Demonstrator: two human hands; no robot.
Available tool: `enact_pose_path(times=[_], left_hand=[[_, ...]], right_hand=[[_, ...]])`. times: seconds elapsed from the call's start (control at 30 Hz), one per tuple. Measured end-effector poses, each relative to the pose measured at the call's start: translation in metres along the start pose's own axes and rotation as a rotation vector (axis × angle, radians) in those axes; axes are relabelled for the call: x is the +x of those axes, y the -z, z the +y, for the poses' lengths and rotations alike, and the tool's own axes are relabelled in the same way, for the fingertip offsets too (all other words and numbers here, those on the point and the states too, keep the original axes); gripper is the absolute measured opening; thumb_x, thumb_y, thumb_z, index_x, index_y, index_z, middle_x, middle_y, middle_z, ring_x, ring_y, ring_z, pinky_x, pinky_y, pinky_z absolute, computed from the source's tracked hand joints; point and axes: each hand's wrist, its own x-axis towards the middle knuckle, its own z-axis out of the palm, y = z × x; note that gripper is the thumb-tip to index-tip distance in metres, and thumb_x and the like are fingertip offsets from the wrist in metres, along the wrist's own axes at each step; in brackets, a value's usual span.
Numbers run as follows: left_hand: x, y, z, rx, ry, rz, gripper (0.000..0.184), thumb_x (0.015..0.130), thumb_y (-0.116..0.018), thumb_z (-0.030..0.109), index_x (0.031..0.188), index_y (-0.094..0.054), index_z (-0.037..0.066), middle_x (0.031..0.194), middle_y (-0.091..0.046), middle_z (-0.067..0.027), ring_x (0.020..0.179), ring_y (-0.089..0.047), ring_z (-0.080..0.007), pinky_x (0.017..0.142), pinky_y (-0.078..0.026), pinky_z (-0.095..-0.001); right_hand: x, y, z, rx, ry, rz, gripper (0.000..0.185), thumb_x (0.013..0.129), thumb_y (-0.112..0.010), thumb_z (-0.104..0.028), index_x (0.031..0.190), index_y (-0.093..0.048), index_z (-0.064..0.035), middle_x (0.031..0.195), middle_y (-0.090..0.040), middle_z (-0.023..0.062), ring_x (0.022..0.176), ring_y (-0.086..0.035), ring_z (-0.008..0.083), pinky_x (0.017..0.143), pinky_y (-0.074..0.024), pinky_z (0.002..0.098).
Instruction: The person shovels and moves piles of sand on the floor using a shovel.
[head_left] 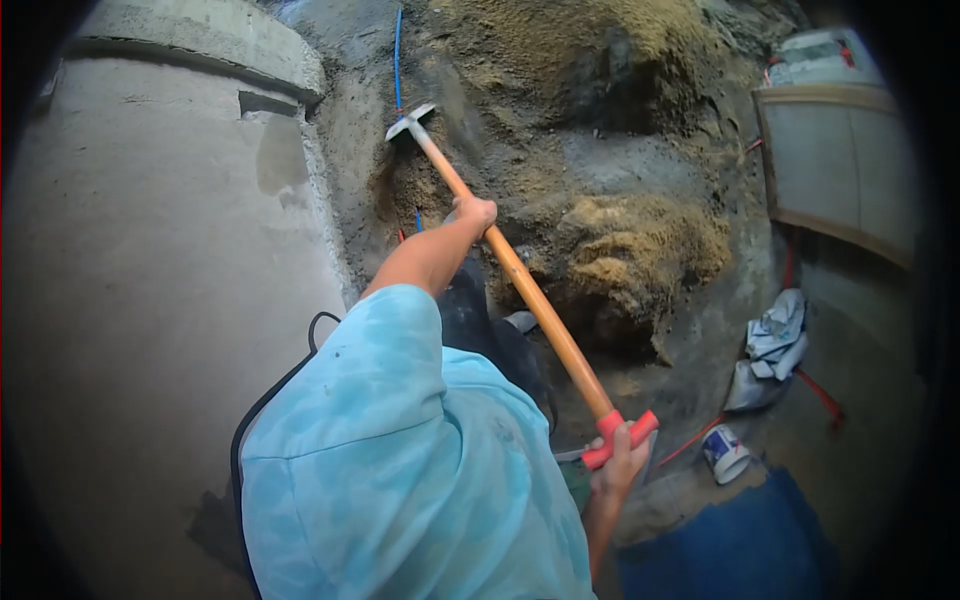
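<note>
plainly, blue print is borne by the white bucket (727,458), though its wording is too small to be read. both hands are closed on the digging tool (545,305), which is held slantwise above the ground: its wooden shaft is encircled by the left hand (475,213), and its red crosspiece is grasped by the right hand (622,460). the metal head (410,122) is placed near a blue pipe (398,60). rough soil is heaped into a sandy mound (640,245), bordered by a concrete slab (160,250) and crumpled bags (777,335).
</note>
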Motion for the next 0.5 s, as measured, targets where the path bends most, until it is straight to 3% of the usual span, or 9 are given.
enact_pose_path(times=[0.2, 0.33, 0.4, 0.47, 0.5], left_hand=[[-0.065, -0.072, -0.125, 0.011, 0.044, -0.092, 0.048, 0.071, -0.059, 0.017, 0.110, -0.040, -0.004, 0.110, -0.053, -0.0251, 0.095, -0.058, -0.0343, 0.081, -0.047, -0.0365], [-0.155, -0.095, -0.167, -0.135, 0.201, -0.122, 0.051, 0.071, -0.060, 0.017, 0.110, -0.034, -0.003, 0.102, -0.055, -0.0243, 0.088, -0.059, -0.0364, 0.077, -0.049, -0.0396], [-0.194, -0.104, -0.182, -0.163, 0.236, -0.172, 0.051, 0.071, -0.060, 0.017, 0.109, -0.031, -0.003, 0.101, -0.054, -0.0232, 0.086, -0.059, -0.0354, 0.075, -0.049, -0.0393], [-0.202, -0.138, -0.220, -0.156, 0.162, -0.351, 0.054, 0.070, -0.062, 0.015, 0.109, -0.031, -0.005, 0.096, -0.051, -0.0213, 0.082, -0.059, -0.0307, 0.065, -0.052, -0.0391], [-0.220, -0.140, -0.223, -0.149, 0.165, -0.365, 0.055, 0.069, -0.063, 0.014, 0.110, -0.030, -0.005, 0.098, -0.049, -0.0211, 0.084, -0.057, -0.0297, 0.067, -0.051, -0.0385]], right_hand=[[-0.037, 0.130, 0.014, -0.052, 0.025, 0.109, 0.030, 0.082, -0.056, -0.017, 0.102, -0.037, -0.0040, 0.076, -0.049, 0.0083, 0.046, -0.047, 0.0112, 0.037, -0.0420, 0.0241], [-0.075, 0.182, -0.006, -0.217, 0.173, 0.250, 0.038, 0.081, -0.057, -0.019, 0.109, -0.040, -0.0004, 0.078, -0.051, 0.0086, 0.045, -0.046, 0.0101, 0.033, -0.0377, 0.0214], [-0.089, 0.218, -0.016, -0.286, 0.243, 0.319, 0.041, 0.081, -0.057, -0.021, 0.111, -0.042, 0.0019, 0.079, -0.053, 0.0090, 0.044, -0.044, 0.0097, 0.033, -0.0351, 0.0201], [-0.104, 0.247, -0.036, -0.320, 0.295, 0.398, 0.046, 0.081, -0.055, -0.024, 0.116, -0.041, 0.0029, 0.081, -0.053, 0.0093, 0.045, -0.043, 0.0094, 0.033, -0.0335, 0.0193], [-0.108, 0.257, -0.044, -0.337, 0.324, 0.430, 0.050, 0.081, -0.054, -0.025, 0.119, -0.039, 0.0030, 0.083, -0.053, 0.0093, 0.045, -0.043, 0.0092, 0.034, -0.0327, 0.0189]])
